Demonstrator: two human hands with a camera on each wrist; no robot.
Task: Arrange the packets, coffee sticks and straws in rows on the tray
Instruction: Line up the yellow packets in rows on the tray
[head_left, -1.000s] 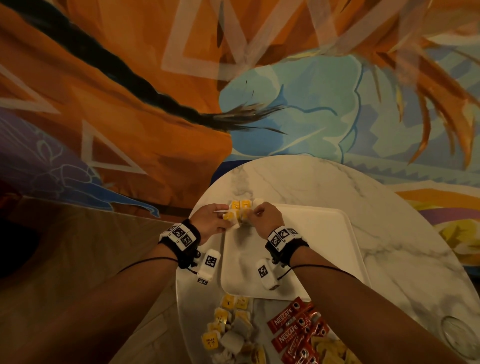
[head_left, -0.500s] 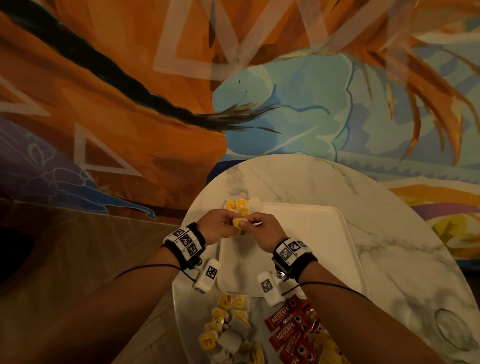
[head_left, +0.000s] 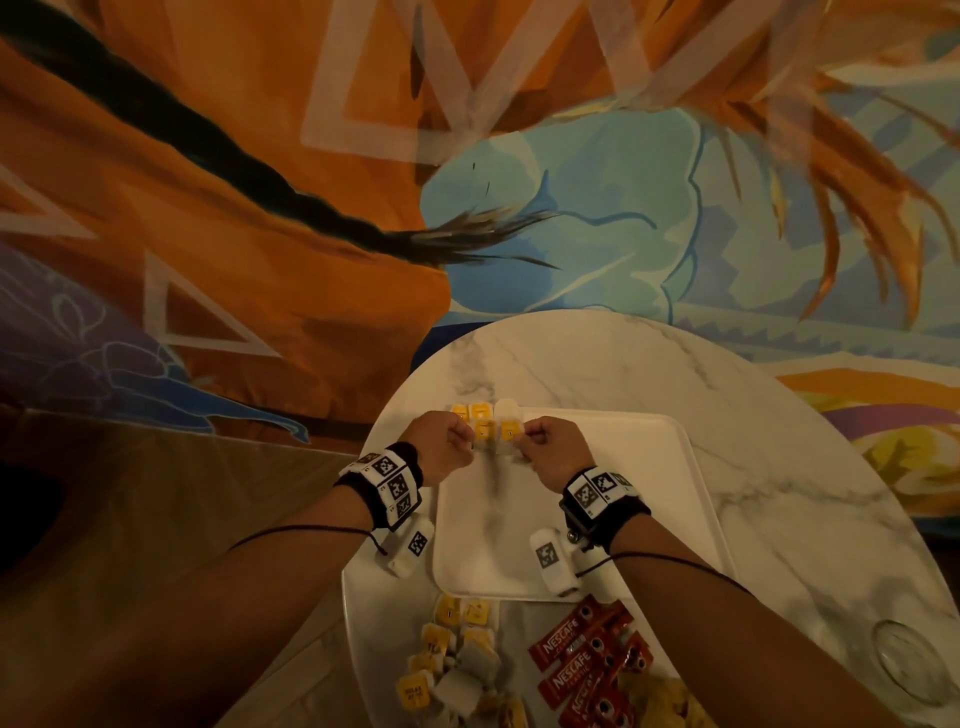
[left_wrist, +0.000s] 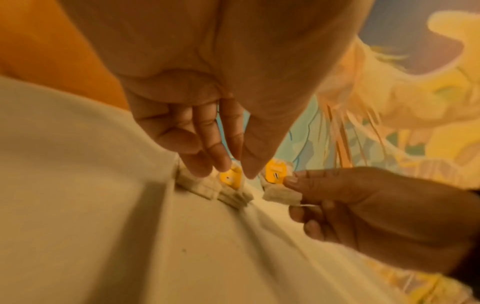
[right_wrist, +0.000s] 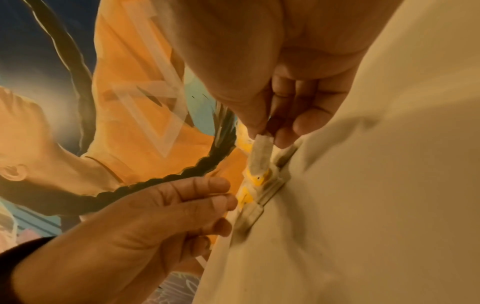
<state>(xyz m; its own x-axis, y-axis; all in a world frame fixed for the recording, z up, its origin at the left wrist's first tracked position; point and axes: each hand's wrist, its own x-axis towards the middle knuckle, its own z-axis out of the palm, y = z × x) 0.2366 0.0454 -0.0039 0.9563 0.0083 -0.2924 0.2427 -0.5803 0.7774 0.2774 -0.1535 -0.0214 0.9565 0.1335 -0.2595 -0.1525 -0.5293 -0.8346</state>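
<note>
A white tray (head_left: 597, 530) lies on the round marble table. At its far left corner a short row of tea bags with yellow tags (head_left: 474, 412) lies against the rim. Just in front of that row, my left hand (head_left: 470, 449) pinches a yellow-tagged tea bag (left_wrist: 230, 178) between thumb and fingertips. My right hand (head_left: 524, 447) pinches a second tea bag (right_wrist: 261, 151) beside it, thumb on its yellow tag (left_wrist: 276, 174). Both bags touch the tray. No straws show.
Loose tea bags (head_left: 452, 665) are heaped on the table (head_left: 779, 467) near the tray's front left corner. Red Nescafe sticks (head_left: 587, 670) and yellow packets (head_left: 654, 701) lie to their right. A glass (head_left: 914, 662) stands at the near right edge. A painted wall rises behind.
Half a second ago both hands met over one spot on the tray. They have since drawn slightly apart, each with a tea bag, and the two bags sit side by side.
</note>
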